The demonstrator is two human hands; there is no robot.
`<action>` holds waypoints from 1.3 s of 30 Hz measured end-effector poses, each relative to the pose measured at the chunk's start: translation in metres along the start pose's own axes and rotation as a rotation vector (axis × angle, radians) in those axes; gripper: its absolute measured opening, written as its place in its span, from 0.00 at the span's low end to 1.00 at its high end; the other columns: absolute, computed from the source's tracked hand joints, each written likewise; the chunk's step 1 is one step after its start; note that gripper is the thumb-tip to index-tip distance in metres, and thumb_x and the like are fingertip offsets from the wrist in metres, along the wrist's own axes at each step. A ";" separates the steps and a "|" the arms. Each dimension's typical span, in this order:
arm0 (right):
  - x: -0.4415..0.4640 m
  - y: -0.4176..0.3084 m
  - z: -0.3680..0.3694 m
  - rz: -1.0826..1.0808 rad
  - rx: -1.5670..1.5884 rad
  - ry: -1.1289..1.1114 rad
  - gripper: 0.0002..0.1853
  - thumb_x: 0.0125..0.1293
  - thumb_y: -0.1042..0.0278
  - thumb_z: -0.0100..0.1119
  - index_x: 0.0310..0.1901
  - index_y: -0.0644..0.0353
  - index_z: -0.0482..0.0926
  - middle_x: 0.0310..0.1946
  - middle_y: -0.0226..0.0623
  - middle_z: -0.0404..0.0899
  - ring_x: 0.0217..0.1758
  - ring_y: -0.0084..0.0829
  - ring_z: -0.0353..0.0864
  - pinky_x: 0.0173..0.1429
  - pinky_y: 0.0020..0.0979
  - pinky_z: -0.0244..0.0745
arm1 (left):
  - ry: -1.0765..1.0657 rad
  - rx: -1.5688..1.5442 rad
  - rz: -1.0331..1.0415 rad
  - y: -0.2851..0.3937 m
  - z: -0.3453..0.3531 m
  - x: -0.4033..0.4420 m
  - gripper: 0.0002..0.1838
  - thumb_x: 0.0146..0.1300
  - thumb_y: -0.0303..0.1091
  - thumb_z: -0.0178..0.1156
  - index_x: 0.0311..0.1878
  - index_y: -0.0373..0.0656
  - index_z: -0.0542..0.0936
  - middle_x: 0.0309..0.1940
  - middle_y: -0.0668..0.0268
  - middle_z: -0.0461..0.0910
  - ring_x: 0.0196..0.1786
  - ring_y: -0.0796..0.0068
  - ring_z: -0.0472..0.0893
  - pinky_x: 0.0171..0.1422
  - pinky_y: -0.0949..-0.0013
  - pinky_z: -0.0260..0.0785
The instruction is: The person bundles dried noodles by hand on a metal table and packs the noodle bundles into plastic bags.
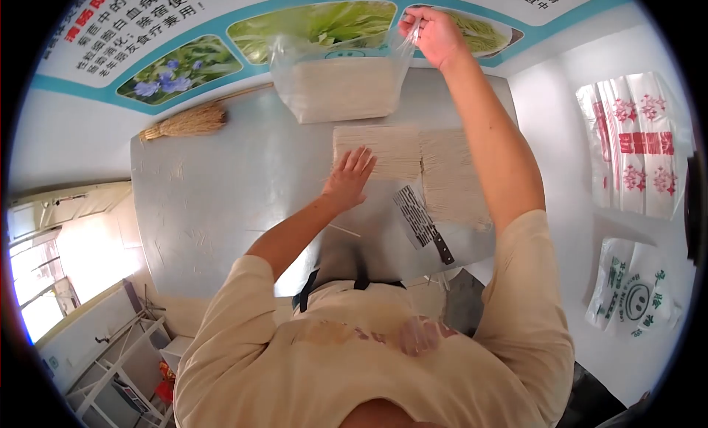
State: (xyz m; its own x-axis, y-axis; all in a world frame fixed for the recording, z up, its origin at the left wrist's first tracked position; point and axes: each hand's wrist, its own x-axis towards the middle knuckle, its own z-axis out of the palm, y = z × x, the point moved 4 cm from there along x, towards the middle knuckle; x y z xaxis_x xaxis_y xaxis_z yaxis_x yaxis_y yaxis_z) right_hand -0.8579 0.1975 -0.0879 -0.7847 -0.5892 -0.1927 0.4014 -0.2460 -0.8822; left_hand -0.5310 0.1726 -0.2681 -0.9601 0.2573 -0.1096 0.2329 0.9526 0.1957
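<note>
My right hand (pixel 436 39) pinches the upper right edge of a clear plastic bag (pixel 284 67) at the back of the metal table. Inside the bag lies a block of pale dried noodles (pixel 343 89). With fingers outstretched, my left hand (pixel 351 181) rests at the left edge of a stack of noodles (pixel 387 149) on the table. Beside that stack on the right is another stack of noodles (pixel 451 181), partly behind my right arm. A cleaver (pixel 414 216) with a black handle lies in front of the stacks.
A straw hand broom (pixel 188 122) lies at the table's back left. Noodle scraps are scattered over the metal table (pixel 221 185). A printed banner (pixel 206 30) covers the back wall. On the right are packs of red-printed plastic bags (pixel 634 144) and a smiley-printed bag (pixel 634 291).
</note>
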 end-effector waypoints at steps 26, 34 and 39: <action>-0.424 0.260 -0.134 0.020 -1.675 0.369 0.34 0.54 0.77 0.64 0.65 0.60 0.67 0.61 0.47 0.72 0.66 0.49 0.71 0.65 0.48 0.68 | 0.025 -0.212 -0.474 0.005 0.068 -0.018 0.24 0.54 0.35 0.66 0.55 0.41 0.75 0.53 0.58 0.75 0.60 0.57 0.73 0.64 0.54 0.67; -0.437 0.275 -0.140 0.244 -1.670 0.465 0.38 0.49 0.80 0.67 0.66 0.60 0.67 0.59 0.45 0.72 0.65 0.49 0.70 0.65 0.48 0.68 | 0.117 -0.259 -0.506 0.032 0.078 -0.072 0.23 0.52 0.34 0.64 0.53 0.42 0.75 0.51 0.58 0.75 0.58 0.56 0.73 0.60 0.53 0.67; -0.481 0.314 -0.158 0.067 -1.376 0.394 0.34 0.46 0.82 0.64 0.59 0.65 0.69 0.50 0.48 0.76 0.58 0.50 0.74 0.61 0.45 0.72 | 0.128 -0.276 -0.521 0.041 0.078 -0.082 0.22 0.52 0.35 0.66 0.51 0.42 0.75 0.49 0.59 0.76 0.57 0.56 0.74 0.60 0.53 0.67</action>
State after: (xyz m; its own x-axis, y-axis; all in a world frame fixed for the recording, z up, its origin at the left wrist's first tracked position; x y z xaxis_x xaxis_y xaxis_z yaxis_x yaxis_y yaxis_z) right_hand -0.4291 0.5254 -0.3404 -0.9517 -0.2657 -0.1538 -0.1475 0.8351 -0.5300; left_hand -0.4313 0.2030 -0.3269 -0.9519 -0.2703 -0.1441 -0.3058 0.8663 0.3950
